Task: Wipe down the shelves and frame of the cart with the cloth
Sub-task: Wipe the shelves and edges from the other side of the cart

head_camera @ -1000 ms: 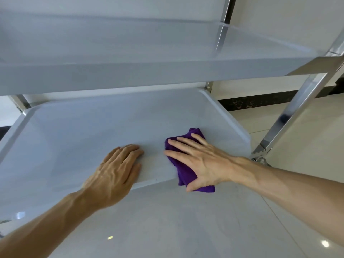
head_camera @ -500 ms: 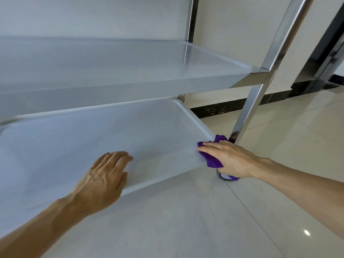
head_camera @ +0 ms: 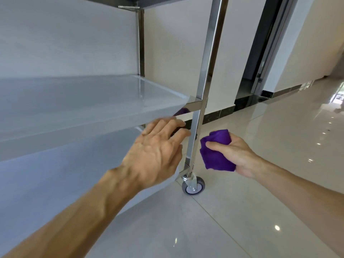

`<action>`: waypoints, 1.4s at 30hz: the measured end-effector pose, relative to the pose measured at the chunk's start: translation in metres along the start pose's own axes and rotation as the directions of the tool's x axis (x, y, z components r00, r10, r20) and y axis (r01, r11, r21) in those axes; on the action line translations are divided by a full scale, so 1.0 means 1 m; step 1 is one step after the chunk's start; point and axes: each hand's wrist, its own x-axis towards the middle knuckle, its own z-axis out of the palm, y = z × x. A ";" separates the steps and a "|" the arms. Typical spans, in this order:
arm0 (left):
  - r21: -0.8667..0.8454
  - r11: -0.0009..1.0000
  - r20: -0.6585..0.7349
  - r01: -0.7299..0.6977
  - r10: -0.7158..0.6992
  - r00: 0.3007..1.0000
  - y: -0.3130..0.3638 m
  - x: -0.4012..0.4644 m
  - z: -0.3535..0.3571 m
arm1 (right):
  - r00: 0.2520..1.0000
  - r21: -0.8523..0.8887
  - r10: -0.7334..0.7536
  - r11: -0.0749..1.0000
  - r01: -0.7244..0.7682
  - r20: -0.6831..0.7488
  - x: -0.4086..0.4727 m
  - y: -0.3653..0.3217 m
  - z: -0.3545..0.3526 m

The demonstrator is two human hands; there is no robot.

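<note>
The steel cart fills the left of the view, with a middle shelf [head_camera: 89, 101] and a lower shelf [head_camera: 55, 175] beneath it. Its shiny front-right upright post [head_camera: 204, 75] runs down to a grey caster wheel [head_camera: 193, 187]. My right hand [head_camera: 236, 155] grips a bunched purple cloth [head_camera: 216, 151] just right of the post's lower part, a little apart from it. My left hand [head_camera: 158, 153] hovers with fingers extended over the lower shelf's right end, fingertips reaching towards the post below the middle shelf's edge.
Glossy pale floor tiles [head_camera: 260, 202] spread to the right and front of the cart. A white wall with dark skirting [head_camera: 219, 114] stands behind, and a dark metal door frame [head_camera: 260, 58] rises at the back right.
My right hand lifted the cloth off the lower shelf's right corner and now holds it bunched beside the post. My left hand moved right along the shelf. The view swung up and right.
</note>
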 end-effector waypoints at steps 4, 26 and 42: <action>0.189 0.982 -0.146 -0.017 0.045 0.988 0.000 0.037 -0.019 | 0.977 0.007 -0.200 0.980 0.201 -0.068 0.016 -0.049 0.002; 0.515 0.805 -0.130 0.295 -0.267 0.955 -0.012 0.044 0.027 | 0.850 -0.142 -0.372 0.928 0.344 -0.373 0.089 0.022 0.091; 0.607 0.736 -0.154 0.301 -0.262 0.953 -0.014 0.044 0.036 | 0.912 -0.041 -0.291 0.956 0.292 -0.289 0.095 0.011 0.078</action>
